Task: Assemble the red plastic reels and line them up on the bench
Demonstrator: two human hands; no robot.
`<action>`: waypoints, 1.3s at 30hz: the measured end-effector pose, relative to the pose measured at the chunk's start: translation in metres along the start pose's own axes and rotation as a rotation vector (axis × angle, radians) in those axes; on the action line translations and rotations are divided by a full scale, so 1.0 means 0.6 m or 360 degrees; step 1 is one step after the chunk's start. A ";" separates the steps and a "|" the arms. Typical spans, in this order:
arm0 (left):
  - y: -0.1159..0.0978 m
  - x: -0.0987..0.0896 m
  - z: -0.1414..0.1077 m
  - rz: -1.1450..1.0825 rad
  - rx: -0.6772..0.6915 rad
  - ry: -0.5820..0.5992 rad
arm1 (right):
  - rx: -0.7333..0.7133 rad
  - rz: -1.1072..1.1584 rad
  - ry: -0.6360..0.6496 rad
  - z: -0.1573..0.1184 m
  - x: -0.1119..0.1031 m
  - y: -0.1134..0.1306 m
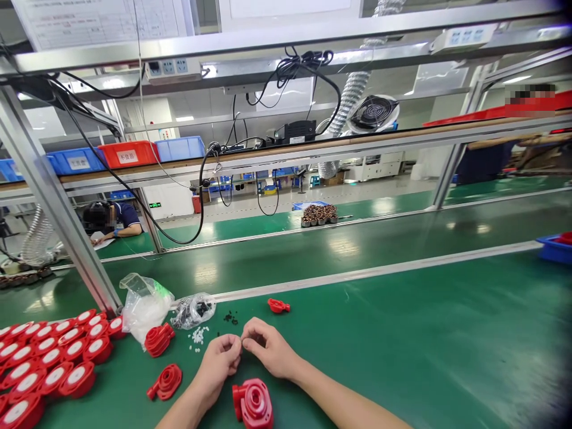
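Note:
My left hand [222, 359] and my right hand [269, 347] meet at the fingertips above the green table. Both are closed in a pinch, and whatever lies between the fingers is too small to make out. Just below them sits a red round housing [257, 403] with a side spout. Two more red housings, one lower [168, 382] and one upper [157, 341], lie left of my left hand. Small white pieces [197, 336] and small black pieces [231, 317] are scattered beyond my left hand. A smaller red part [278, 306] lies beyond my right hand.
Many red parts with white discs [56, 376] fill the left side. Behind stand a clear bag of white pieces [145, 307] and a bag of black pieces [194, 311]. A metal post [67, 202] rises at left; a blue bin [555, 249] is far right. A person [127, 217] sits beyond.

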State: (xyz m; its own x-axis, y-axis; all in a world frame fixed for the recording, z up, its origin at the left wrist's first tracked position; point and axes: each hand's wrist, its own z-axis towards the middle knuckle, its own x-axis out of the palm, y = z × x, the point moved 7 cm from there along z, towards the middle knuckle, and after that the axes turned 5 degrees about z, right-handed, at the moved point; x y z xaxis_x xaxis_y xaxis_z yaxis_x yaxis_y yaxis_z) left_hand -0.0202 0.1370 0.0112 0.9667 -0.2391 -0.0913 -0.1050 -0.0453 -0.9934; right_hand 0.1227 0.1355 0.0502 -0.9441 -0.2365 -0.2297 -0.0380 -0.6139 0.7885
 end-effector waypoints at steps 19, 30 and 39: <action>-0.006 -0.006 0.001 -0.0234 0.0012 -0.0053 | -0.0282 -0.0247 0.0120 -0.012 0.013 0.033; 0.008 -0.008 0.008 -0.0040 -0.0011 0.0015 | -0.0234 -0.0179 -0.0002 -0.006 -0.004 0.022; -0.110 0.052 -0.107 0.0971 0.0784 0.0612 | -0.0023 -0.0128 -0.0411 0.004 -0.061 -0.010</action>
State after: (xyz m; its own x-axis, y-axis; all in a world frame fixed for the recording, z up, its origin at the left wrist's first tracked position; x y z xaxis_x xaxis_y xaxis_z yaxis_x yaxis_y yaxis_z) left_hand 0.0016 0.0703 0.0781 0.6195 -0.3995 -0.6758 -0.3800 0.6006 -0.7034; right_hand 0.1567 0.1496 0.0550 -0.9906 0.0122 -0.1364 -0.1131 -0.6340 0.7650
